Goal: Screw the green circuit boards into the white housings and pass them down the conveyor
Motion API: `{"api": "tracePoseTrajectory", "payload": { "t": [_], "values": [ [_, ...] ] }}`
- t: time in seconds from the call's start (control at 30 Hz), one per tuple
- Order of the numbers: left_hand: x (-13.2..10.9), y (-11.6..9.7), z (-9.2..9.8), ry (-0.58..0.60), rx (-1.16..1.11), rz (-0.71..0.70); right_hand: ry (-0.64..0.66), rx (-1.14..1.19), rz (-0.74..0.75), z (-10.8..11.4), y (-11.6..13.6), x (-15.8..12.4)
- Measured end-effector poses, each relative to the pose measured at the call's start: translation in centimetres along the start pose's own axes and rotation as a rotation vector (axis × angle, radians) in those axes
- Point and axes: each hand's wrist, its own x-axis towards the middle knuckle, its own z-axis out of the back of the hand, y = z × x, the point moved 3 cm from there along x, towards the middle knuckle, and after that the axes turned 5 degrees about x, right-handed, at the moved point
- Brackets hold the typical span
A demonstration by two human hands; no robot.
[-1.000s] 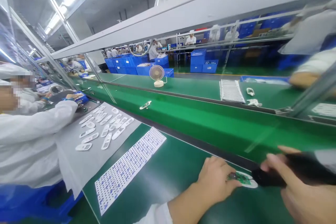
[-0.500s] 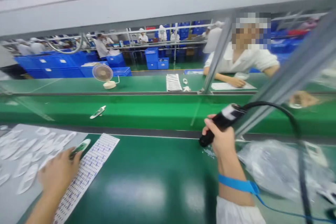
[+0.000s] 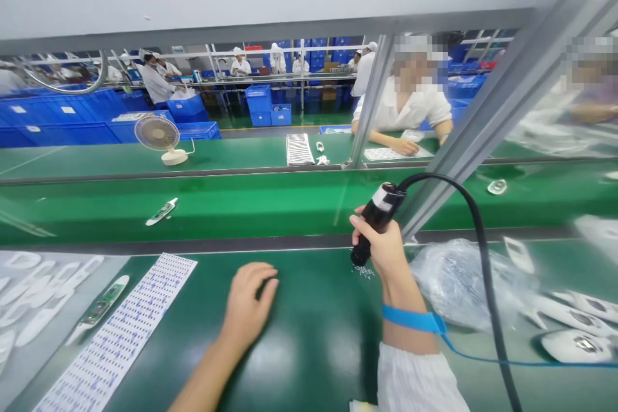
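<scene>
My right hand point(image 3: 383, 244) is wrapped round a black, corded electric screwdriver point(image 3: 379, 211), tilted with its lower end over a small heap of tiny silvery pieces, apparently screws point(image 3: 363, 271). A blue wrist strap point(image 3: 410, 319) circles that wrist. My left hand point(image 3: 250, 302) is over the green bench top, fingers loosely curved, thumb apart, nothing between them. To its left lies a printed sheet point(image 3: 125, 328) with rows of small blue and dark marks. Beside that sheet rests a long white housing with a green circuit board point(image 3: 103, 302) in it.
White shells point(image 3: 46, 312) lie on a grey mat at the left. A clear plastic bag point(image 3: 456, 283) and white housings point(image 3: 577, 344) are at the right. Beyond the bench runs a green belt point(image 3: 261, 206) carrying another board piece. A metal post point(image 3: 458, 135) slants behind the screwdriver; a co-worker sits opposite.
My left hand has let go of the housing with the circuit board, leaving it beside the printed sheet, and moved right. The right hand keeps the screwdriver by the silvery pieces. The view has turned right.
</scene>
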Motion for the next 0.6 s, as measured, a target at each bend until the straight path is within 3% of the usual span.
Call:
{"api": "tracePoseTrajectory", "payload": {
  "t": [0.1,0.17,0.27,0.43,0.6],
  "values": [
    [1.5,-5.5,-4.4,0.137,-0.171,-0.081,0.007,0.040,-0.025,0.2,0.0,0.1],
    [2.2,-7.3,-6.1,0.172,-0.218,-0.069,0.016,0.051,-0.041,0.3,0.0,0.0],
    [2.8,-7.9,-7.3,0.193,-0.218,-0.046,0.031,0.019,-0.037,0.3,-0.1,0.0],
    [2.4,-7.5,-7.5,0.218,-0.176,-0.083,0.029,-0.023,-0.027,0.3,-0.2,0.0],
    [2.3,-7.9,-7.4,0.241,-0.152,-0.135,0.075,0.138,-0.078,0.0,-0.3,-0.2]
  ]
}}
